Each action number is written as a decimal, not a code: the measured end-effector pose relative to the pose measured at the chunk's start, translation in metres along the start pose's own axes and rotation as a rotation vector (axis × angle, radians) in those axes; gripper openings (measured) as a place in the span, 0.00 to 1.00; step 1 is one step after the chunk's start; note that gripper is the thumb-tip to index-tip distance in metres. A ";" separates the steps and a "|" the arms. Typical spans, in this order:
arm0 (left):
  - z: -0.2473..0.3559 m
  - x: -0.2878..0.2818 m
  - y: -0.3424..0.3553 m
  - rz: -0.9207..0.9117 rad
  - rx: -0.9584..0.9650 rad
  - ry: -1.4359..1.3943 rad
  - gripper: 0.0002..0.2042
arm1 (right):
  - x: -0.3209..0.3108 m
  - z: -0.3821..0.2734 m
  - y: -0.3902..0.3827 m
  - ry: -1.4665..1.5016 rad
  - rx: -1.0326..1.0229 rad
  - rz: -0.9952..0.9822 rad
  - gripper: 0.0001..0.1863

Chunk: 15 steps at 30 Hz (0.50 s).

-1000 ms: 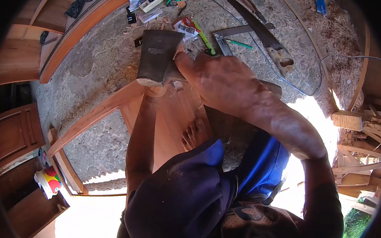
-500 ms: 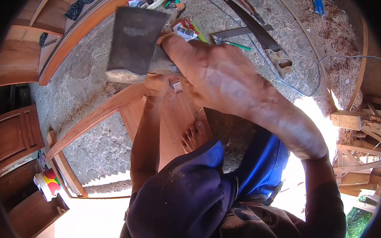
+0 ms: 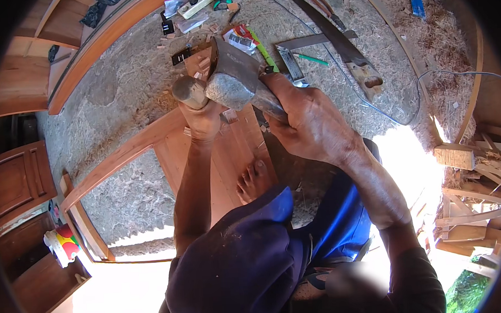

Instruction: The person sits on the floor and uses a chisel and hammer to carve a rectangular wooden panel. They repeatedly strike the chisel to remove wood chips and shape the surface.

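Note:
My right hand (image 3: 317, 124) is closed round the handle of a hatchet (image 3: 237, 69), whose dark broad head has a rough, worn grey butt. My left hand (image 3: 204, 122) grips an upright chisel (image 3: 189, 91) by its thick round wooden handle; the blade is hidden under the hand. The hatchet's butt is right beside the top of that handle, and I cannot tell if they touch. Below them lies a reddish-brown wooden panel (image 3: 225, 169) with a curved frame rail (image 3: 128, 151). Small wood chips (image 3: 230, 115) lie on it. My bare foot (image 3: 253, 182) presses on the panel.
On the rough floor beyond lie a handsaw (image 3: 335, 36), a try square (image 3: 291, 61), a green pencil (image 3: 313, 59), a white power strip (image 3: 201, 3) and a trailing cable (image 3: 366, 102). Wooden cabinet parts (image 3: 19, 180) stand at left; scrap timber (image 3: 455, 157) is piled at right.
The hatchet has come down from its raised place, its head turning so the butt faces the chisel handle. My right forearm has drawn lower; my left hand stays nearly in place.

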<state>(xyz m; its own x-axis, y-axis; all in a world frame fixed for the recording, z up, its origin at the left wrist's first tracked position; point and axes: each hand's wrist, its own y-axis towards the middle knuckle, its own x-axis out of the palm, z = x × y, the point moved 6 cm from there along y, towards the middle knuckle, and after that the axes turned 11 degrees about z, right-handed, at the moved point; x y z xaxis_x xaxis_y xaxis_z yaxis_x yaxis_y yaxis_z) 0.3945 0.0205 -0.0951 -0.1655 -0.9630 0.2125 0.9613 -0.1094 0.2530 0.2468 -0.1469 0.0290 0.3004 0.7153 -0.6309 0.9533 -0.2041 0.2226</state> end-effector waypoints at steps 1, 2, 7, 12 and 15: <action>-0.002 -0.003 -0.002 -0.025 0.009 0.026 0.17 | 0.001 0.000 0.000 -0.003 0.011 -0.009 0.23; -0.004 -0.007 -0.003 -0.050 0.017 0.053 0.17 | 0.002 0.001 0.000 -0.007 0.023 -0.017 0.22; 0.015 -0.005 0.000 -0.116 0.393 0.284 0.12 | -0.012 -0.032 0.021 0.034 -0.145 0.051 0.23; 0.019 0.001 -0.012 -0.098 0.431 0.311 0.10 | -0.022 -0.065 0.036 -0.081 -0.270 0.094 0.27; -0.018 -0.024 -0.019 -0.194 0.620 0.610 0.12 | 0.022 -0.024 0.037 -0.313 -0.297 -0.150 0.28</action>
<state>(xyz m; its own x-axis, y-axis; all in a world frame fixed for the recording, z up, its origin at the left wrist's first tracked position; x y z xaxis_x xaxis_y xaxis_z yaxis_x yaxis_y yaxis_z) 0.3839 0.0412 -0.1226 0.0035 -0.9243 -0.3817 0.6072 -0.3013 0.7352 0.2880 -0.1226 0.0412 0.1981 0.4764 -0.8566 0.9507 0.1195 0.2863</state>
